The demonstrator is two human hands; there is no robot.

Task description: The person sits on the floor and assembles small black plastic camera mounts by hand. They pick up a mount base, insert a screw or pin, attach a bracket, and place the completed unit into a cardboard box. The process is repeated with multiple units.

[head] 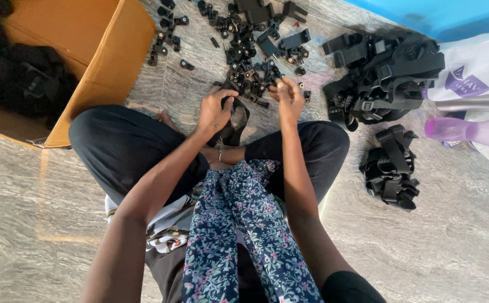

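Observation:
I sit cross-legged on a grey marbled floor. My left hand (215, 110) grips a black webbing strap (238, 124) that loops down toward my ankles. My right hand (289, 99) is raised just beside it, fingers curled around a small black plastic part that I can barely make out. Right in front of both hands lies a scatter of several small black plastic clips and buckles (244, 50).
An open cardboard box (105, 67) with dark items inside stands at the left. Heaps of black straps lie at the right (385, 76) and nearer (391, 168). A purple bottle (469, 131), a white bag (472, 73) and a blue surface (441, 14) sit far right.

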